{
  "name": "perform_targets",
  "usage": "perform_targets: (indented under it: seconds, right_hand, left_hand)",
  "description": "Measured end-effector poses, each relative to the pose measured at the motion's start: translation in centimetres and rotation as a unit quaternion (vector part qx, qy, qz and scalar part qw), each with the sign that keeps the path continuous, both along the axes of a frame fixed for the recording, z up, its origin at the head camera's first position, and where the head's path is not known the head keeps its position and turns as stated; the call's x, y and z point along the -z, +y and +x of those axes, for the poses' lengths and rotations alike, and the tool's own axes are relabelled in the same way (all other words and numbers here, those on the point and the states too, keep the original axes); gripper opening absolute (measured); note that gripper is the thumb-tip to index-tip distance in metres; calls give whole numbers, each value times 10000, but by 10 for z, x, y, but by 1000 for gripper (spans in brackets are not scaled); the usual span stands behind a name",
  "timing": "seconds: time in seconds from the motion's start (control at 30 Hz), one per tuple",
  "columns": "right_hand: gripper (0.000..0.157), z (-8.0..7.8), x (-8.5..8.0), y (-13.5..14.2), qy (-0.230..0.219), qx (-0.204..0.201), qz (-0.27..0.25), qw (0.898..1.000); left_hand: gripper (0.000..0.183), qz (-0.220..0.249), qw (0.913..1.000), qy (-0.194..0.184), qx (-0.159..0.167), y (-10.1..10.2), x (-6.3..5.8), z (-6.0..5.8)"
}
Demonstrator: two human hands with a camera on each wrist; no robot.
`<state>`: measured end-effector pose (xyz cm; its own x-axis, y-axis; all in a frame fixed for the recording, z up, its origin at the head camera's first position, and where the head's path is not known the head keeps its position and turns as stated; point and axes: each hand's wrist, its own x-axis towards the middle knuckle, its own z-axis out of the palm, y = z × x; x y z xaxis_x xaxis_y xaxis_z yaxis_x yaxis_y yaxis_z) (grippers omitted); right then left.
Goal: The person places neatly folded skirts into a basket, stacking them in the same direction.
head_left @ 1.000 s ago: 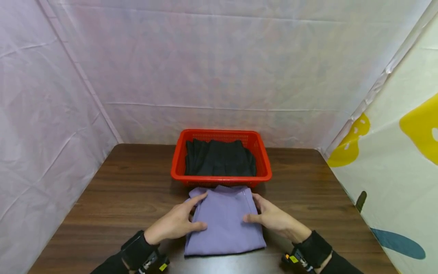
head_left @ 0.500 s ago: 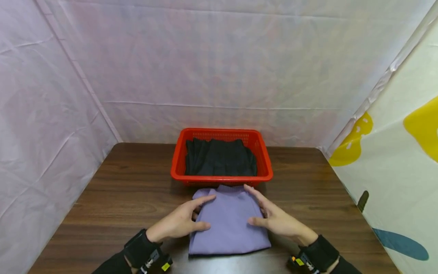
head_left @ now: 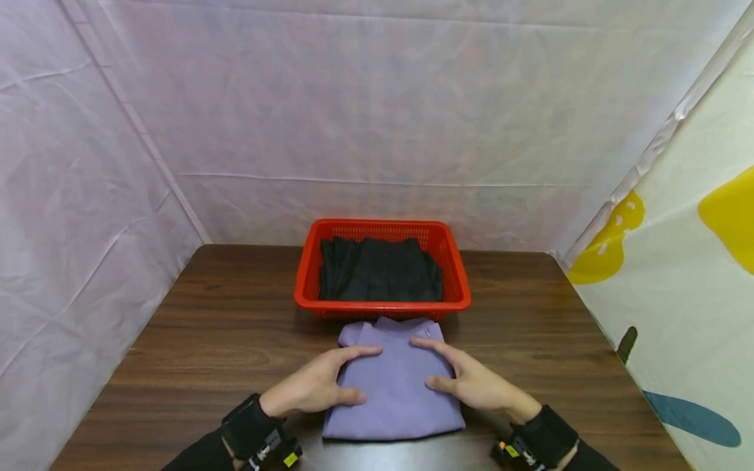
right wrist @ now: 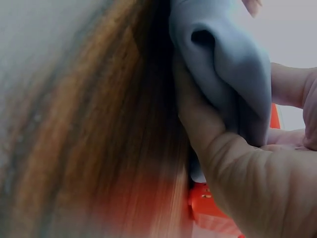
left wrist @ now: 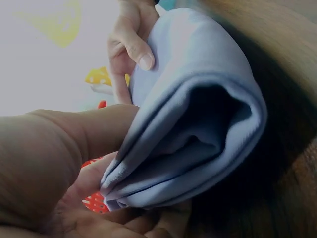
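A folded lavender garment (head_left: 397, 392) lies at the near middle, its layered, rolled side fold facing the camera in the left wrist view. My left hand (head_left: 315, 383) grips its left side, thumb and index finger over the top. In the left wrist view, other fingers (left wrist: 163, 220) of this hand reach underneath the fold. From the opposite side my right hand (head_left: 480, 379) holds the garment, thumb on top near the middle. The right wrist view shows fingers (right wrist: 198, 111) of that hand tucked under the cloth, between it and the table.
Just beyond the garment stands a red plastic basket (head_left: 383, 306) with folded black clothing (head_left: 379, 271) inside. Both rest on a dark wood-grain table (head_left: 224, 327). White sheeting (head_left: 377, 118) rises behind and on the left; a patterned sheet (head_left: 677, 261) hangs at the right.
The garment has shifted slightly right. My left hand has slid right over it, and my right index finger has come from the side edge onto the top.
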<state>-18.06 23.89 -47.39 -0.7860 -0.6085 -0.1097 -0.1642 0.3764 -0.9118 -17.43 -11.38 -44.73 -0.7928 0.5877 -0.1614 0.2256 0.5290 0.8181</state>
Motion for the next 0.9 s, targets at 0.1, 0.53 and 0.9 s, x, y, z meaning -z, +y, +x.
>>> perform_targets:
  seconds: [0.1,0.53,0.9]
  right_hand:
    - [68,0,0,2,0,-22,-18,10000]
    - [75,8,-12,9,2,-36,-151,9999]
    - [72,16,-36,13,533,-25,-350,9980]
  left_hand:
    - [79,-10,10000,22,17,-1,0,0]
    - [71,165,9988,400,238,-9,-7,6]
    - [71,198,9977,605,228,-12,-25,11]
